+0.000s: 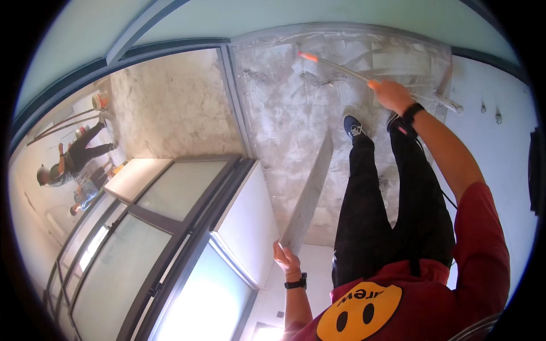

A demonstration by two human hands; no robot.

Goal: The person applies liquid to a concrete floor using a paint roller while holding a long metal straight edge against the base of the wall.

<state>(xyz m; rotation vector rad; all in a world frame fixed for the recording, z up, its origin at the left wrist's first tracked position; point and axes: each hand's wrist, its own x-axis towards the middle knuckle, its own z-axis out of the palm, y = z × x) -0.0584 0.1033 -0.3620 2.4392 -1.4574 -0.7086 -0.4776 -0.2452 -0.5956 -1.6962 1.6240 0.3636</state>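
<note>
My left hand (286,257) grips the near end of a long, flat, grey strip or board (308,196), whose far end reaches down towards the stained floor. My right hand (394,97) is closed on the orange handle end of a thin metal rod (343,69). At the rod's far end is a bright orange-red tip (308,56), held over the floor; what kind of tool it is cannot be told. The two hands are well apart. My feet in dark shoes (353,126) stand on the floor between them.
A short white pipe (448,102) juts near the right wall. Left of me stand dark-framed glass panels (123,251) and a metal door frame (235,102). Beyond it, two people (76,160) are near buckets (99,101) and long poles (64,125).
</note>
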